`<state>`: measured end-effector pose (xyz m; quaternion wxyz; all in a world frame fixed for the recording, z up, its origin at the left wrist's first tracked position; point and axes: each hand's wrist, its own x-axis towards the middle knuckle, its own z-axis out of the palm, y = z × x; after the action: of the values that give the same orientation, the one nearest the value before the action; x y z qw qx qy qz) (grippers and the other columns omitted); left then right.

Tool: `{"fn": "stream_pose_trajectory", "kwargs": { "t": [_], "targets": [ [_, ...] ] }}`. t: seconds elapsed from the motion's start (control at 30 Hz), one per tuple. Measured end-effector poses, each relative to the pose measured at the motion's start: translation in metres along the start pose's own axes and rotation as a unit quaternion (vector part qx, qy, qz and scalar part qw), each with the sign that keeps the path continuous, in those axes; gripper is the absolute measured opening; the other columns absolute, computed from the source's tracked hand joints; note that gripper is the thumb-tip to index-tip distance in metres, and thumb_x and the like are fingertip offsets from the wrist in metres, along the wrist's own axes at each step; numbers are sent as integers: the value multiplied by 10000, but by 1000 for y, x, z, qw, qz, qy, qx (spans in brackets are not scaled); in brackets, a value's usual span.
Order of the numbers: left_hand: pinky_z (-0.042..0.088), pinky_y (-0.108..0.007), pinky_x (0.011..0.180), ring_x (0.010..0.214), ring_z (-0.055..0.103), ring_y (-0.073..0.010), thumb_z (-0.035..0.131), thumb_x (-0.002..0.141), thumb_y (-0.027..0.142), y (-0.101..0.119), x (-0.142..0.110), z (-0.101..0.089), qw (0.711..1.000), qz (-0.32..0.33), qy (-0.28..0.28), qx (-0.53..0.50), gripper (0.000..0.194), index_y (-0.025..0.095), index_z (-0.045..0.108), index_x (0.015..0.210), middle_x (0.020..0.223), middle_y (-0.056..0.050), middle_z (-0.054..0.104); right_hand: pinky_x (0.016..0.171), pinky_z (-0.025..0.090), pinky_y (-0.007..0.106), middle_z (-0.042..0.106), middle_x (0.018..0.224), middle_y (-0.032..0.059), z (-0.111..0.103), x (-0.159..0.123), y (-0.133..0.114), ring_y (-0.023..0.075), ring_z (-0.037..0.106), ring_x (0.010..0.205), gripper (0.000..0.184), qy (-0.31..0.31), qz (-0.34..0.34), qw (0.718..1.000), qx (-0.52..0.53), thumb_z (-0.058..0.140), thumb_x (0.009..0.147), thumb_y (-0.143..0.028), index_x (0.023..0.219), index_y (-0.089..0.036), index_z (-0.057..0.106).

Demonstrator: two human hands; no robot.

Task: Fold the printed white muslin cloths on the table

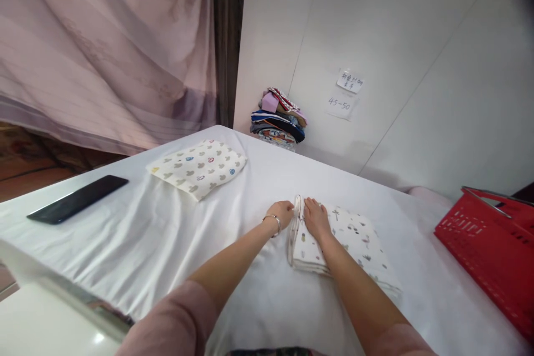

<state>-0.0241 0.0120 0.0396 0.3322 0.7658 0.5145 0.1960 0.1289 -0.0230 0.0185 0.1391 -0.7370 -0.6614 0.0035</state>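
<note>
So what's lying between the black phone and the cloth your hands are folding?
Only bare white sheet separates the phone from the cloth in the head view. The cloud-print folded cloth sits farther back, off that line.

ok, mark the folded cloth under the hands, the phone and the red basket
folded cloth (354,239), head view, flat printed top right of the hands
phone (79,198), head view, middle of the dark screen
red basket (488,250), head view, slotted side wall
</note>
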Motion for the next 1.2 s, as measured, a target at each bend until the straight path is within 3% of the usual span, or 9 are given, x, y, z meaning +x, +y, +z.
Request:
{"fn": "stream_pose_trajectory", "kwargs": {
  "t": [0.27,0.4,0.57,1.0,1.2],
  "targets": [
    [384,-259,913,1071,515,-164,382,830,230,-1,46,16,999,23,22,34,384,216,508,1193,1214,-37,544,1026,160,376,396,1355,36,3,2,0,171,277,1270,436,-5,6,1000,-5,238,878,-215,1277,-207,413],
    [347,-292,954,1120,475,-184,399,827,255,-6,58,23,996,72,15,49,402,256,483,1220,1244,-14,520,1024,163,370,392,1359,22,3,3,0,173,277,1270,446,-6,4,1000,-17,240,872,-208,1283,-231,412],
    [377,-252,903,1042,530,-163,409,823,271,-11,70,21,994,103,-5,45,358,292,539,1156,1172,24,576,1021,170,378,387,1362,28,3,4,0,180,280,1269,451,-8,0,999,-34,254,868,-208,1293,-233,400],
    [418,-243,734,821,582,-154,426,825,287,-13,79,27,999,15,36,-26,237,223,648,878,891,-25,667,1015,189,383,399,1353,29,6,2,2,180,290,1262,458,9,-15,998,-56,240,874,-209,1315,-228,364],
    [423,-186,710,793,583,-115,498,789,260,-16,78,19,996,3,18,-82,167,230,652,847,865,18,667,1021,185,376,411,1344,32,5,2,1,178,300,1257,443,7,-3,999,-42,232,883,-229,1297,-208,390]
  ]
}}
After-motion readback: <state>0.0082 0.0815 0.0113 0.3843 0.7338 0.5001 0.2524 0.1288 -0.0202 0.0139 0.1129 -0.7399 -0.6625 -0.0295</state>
